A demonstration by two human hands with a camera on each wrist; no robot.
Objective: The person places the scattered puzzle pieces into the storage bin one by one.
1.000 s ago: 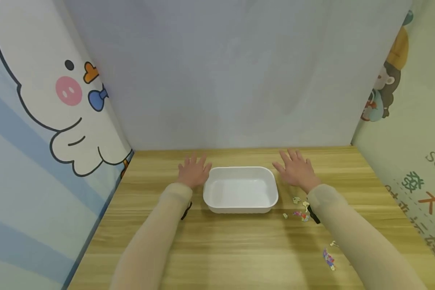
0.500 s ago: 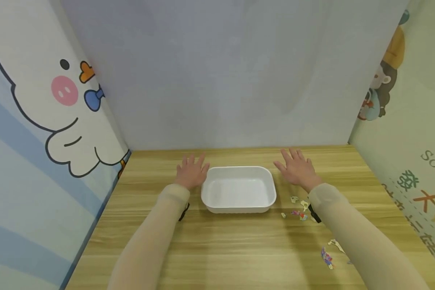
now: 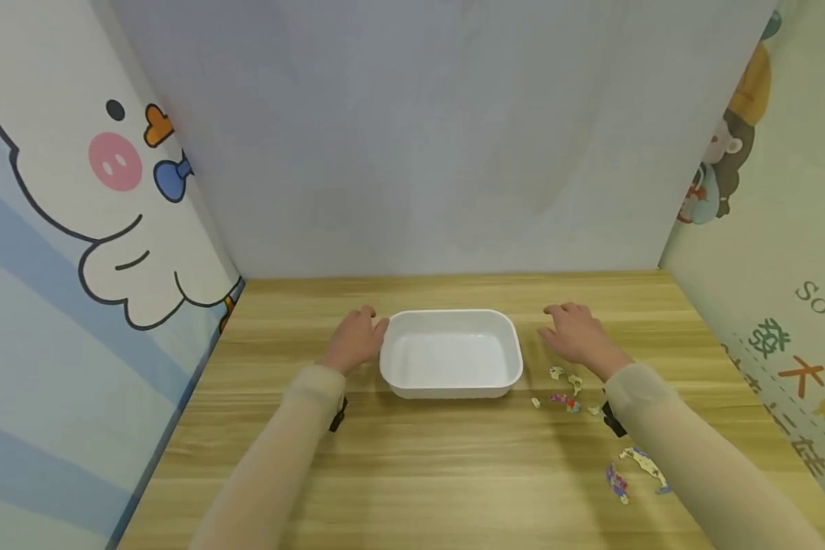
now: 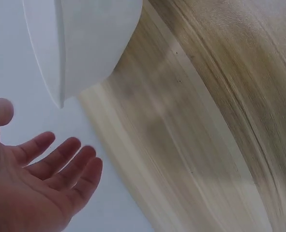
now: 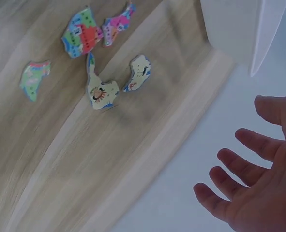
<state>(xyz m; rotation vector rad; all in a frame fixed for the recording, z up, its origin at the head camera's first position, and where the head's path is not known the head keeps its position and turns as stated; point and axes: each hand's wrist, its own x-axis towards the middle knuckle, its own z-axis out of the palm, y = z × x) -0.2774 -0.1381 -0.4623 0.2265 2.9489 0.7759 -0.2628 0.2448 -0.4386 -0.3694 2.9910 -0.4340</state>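
Note:
A white rectangular tub [image 3: 451, 393] stands on the table between my hands, and nothing shows inside it. My left hand [image 3: 354, 340] hovers beside the tub's left rim, its fingers relaxed and slightly bent around nothing. Off the right side, my right hand [image 3: 577, 336] is held above the table with loosely bent fingers and an empty palm. The left wrist view shows the left hand [image 4: 51, 179] apart from the tub's wall [image 4: 94, 43]. Near the right hand lie several flat, irregular printed pieces, among them a red-and-green piece [image 5: 82, 33], a pink piece [image 5: 117, 24] and a cream piece [image 5: 103, 94].
Closer to the right forearm lie a purple piece [image 3: 616, 483] and a long cream piece [image 3: 645, 464], partly near the sleeve. A grey-white curtain [image 3: 412, 153] hangs behind the wooden table [image 3: 412, 473]. Printed cloths flank both sides.
Both hands have drawn back and apart a little, and their spread, straight fingers now bend downward. The long cream piece shows more beside the right sleeve. The tub stays in place.

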